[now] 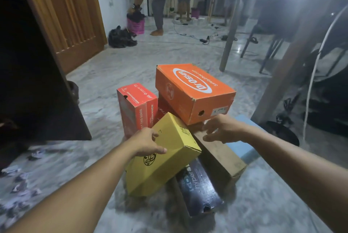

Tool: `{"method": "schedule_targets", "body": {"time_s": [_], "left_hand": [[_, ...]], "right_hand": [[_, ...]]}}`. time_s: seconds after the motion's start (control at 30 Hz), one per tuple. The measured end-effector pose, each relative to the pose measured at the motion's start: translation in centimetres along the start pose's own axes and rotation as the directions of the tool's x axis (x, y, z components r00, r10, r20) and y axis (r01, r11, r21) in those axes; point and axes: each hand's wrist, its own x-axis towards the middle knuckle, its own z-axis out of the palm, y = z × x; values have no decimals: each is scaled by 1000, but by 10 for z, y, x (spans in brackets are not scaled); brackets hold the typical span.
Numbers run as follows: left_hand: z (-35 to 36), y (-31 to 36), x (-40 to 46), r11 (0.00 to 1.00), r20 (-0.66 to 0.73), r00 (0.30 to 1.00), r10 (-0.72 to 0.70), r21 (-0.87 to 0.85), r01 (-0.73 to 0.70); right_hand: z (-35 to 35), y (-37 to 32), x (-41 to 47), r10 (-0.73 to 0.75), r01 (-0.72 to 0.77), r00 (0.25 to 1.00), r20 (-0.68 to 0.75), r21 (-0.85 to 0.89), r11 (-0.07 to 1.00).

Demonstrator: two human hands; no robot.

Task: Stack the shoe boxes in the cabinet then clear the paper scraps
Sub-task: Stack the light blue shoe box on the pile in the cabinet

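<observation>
**Yellow box first as we tackle the shoe-box heap**

Yellow cardboard tilts against the pile as our left hand (pixel 148 143) grips the yellow box (pixel 162 155) by its near upper edge, thumb on top. It leans loose, which we judge makes it the easiest to lift first. Our right hand (pixel 222 129) reaches with fingers spread, holding nothing, just under the orange box (pixel 194 91) crowning the stack. The dark cabinet (pixel 32 74) stands open at left. Paper scraps (pixel 20 182) litter the marble floor (pixel 113 70) beside it, untouched.
</observation>
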Motion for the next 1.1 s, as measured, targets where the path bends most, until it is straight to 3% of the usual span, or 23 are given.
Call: {"method": "schedule_targets", "body": {"time_s": [0.2,0.4,0.53,0.6,0.7,0.8,0.93,1.1], "left_hand": [[-6,20,37,996,-120,991,51,-72,-60],[-13,62,92,979,-293,952,90,-151,-139],[7,89,109,976,-522,837,165,-34,-214],[26,100,112,951,-547,796,260,3,-309],[60,115,110,908,-446,793,415,142,-395],[92,129,108,817,-324,762,560,365,-445],[123,146,116,836,-193,842,503,356,-418],[167,143,140,857,58,917,395,337,-391]], "right_hand": [[-16,33,41,155,-125,981,-117,227,966],[-21,82,79,359,-221,904,-231,467,856],[-16,121,92,490,-323,857,-156,578,749],[-9,141,94,515,-362,848,-123,576,733],[6,169,95,513,-394,851,-113,507,766],[28,193,94,462,-423,884,-64,309,852],[67,223,94,352,-350,934,59,-42,936],[97,253,77,298,-257,950,94,-308,916]]}}
